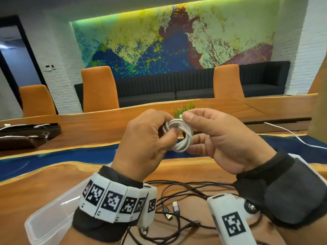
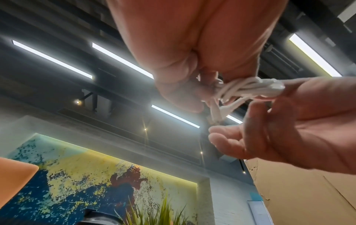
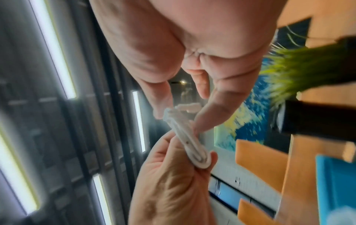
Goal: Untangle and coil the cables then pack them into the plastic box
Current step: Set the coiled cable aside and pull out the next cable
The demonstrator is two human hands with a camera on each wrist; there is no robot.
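Note:
A white cable [image 1: 182,138], wound into a small coil, is held in the air above the wooden table [image 1: 53,177]. My left hand [image 1: 162,133] grips the coil's left side with curled fingers. My right hand [image 1: 189,121] pinches the cable's end at the top of the coil between thumb and forefinger, its other fingers under the loops. The left wrist view shows the white cable [image 2: 250,89] between both hands. In the right wrist view the white cable [image 3: 192,147] sits in the left hand's fingers [image 3: 212,156]. Several dark cables [image 1: 178,195] lie tangled on the table below my wrists. A clear plastic box [image 1: 51,214] stands at the lower left.
A loose white cable [image 1: 292,134] trails across the table at the right. Dark flat cases [image 1: 26,138] with white cables sit at the far left. A green potted plant [image 1: 184,107] stands just behind my hands. Orange chairs [image 1: 99,89] line the far edge.

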